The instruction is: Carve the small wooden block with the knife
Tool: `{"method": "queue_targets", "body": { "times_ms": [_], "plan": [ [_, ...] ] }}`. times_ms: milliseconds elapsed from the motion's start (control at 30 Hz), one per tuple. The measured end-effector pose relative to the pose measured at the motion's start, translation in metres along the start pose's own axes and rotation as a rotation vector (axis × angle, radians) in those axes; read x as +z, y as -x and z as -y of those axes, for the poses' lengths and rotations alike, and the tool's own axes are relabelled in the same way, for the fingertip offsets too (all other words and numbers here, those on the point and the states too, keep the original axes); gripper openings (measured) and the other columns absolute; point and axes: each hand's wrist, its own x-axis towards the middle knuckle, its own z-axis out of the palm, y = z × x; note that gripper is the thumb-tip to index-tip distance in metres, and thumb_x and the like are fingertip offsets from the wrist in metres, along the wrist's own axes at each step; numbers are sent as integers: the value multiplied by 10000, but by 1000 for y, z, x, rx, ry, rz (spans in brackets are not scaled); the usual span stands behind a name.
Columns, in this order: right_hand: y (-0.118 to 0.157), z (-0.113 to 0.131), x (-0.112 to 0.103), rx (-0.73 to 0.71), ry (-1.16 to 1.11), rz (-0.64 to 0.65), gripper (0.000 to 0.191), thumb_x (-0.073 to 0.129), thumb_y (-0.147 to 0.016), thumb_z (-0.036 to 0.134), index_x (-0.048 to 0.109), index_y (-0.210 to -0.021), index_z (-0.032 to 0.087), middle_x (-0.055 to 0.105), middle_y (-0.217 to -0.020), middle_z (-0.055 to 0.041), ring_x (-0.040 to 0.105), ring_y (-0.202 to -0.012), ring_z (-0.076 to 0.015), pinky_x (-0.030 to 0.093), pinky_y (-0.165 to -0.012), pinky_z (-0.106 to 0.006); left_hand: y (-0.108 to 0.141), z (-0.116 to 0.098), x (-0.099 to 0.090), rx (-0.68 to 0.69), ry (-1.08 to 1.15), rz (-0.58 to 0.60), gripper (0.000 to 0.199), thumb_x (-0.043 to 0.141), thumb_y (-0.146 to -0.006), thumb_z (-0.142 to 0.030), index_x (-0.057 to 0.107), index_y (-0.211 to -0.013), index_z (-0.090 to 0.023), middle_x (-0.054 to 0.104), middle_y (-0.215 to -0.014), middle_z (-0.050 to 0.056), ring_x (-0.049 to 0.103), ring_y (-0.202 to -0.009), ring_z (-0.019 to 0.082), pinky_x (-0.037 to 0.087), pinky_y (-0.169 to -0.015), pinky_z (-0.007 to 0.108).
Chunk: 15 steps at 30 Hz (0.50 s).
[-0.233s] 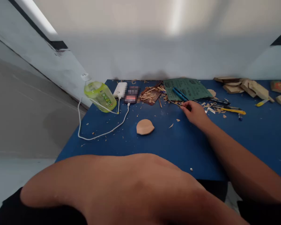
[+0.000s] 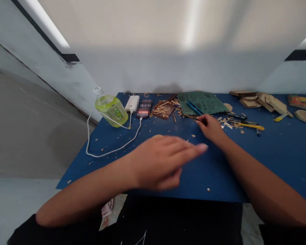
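Observation:
My right hand (image 2: 211, 127) is at the back of the blue table, fingers pinched on one end of a thin stick (image 2: 190, 117). The stick points left, close to a blue pen-like tool (image 2: 195, 107) lying on green sandpaper (image 2: 211, 102). My left hand (image 2: 163, 161) hovers over the middle of the table, slightly blurred, with its index finger stretched out to the right and nothing visible in it. Behind its knuckles, only the top edge of a flat, carved wooden piece (image 2: 158, 136) shows.
At the left stand a bottle of yellow-green liquid (image 2: 112, 110), a white power bank (image 2: 132, 103) and a phone (image 2: 144, 108) on a white cable. Wood shavings (image 2: 164, 108) lie behind. A yellow cutter (image 2: 251, 126) and wood blocks (image 2: 270, 101) are at right.
My left arm, which lay across the front of the view, has swung back, bringing the left hand into sight over the wooden piece. The right hand stays on the stick.

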Motion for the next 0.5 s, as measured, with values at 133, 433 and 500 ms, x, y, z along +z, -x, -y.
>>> {"method": "queue_targets", "body": {
  "times_ms": [133, 433, 500],
  "plan": [
    [1, -1, 5, 9, -69, -4, 227, 679, -904, 416, 702, -1016, 220, 789, -991, -101, 720, -879, -281, 535, -809, -424, -36, 34, -14, 98, -921, 157, 924, 753, -849, -631, 519, -1596, -141, 560, -1567, 218, 466, -1478, 468, 336, -1239, 604],
    [3, 7, 10, -8, -124, 0, 238, 679, -906, 402, 730, -1051, 220, 794, -1001, -100, 730, -881, -271, 565, -820, -425, -44, 66, -40, 24, -1265, 266, 874, 714, -794, -819, 692, -1369, -161, 647, -1326, 198, 640, -1157, 393, 495, -970, 481],
    [2, 7, 10, -9, -134, -3, 276, 657, -919, 389, 743, -1112, 212, 795, -1036, -112, 735, -907, -272, 573, -847, -436, -47, 68, -41, 33, -1234, 297, 802, 738, -783, -802, 713, -1283, -176, 666, -1240, 173, 658, -1080, 370, 502, -906, 458]
  ]
}}
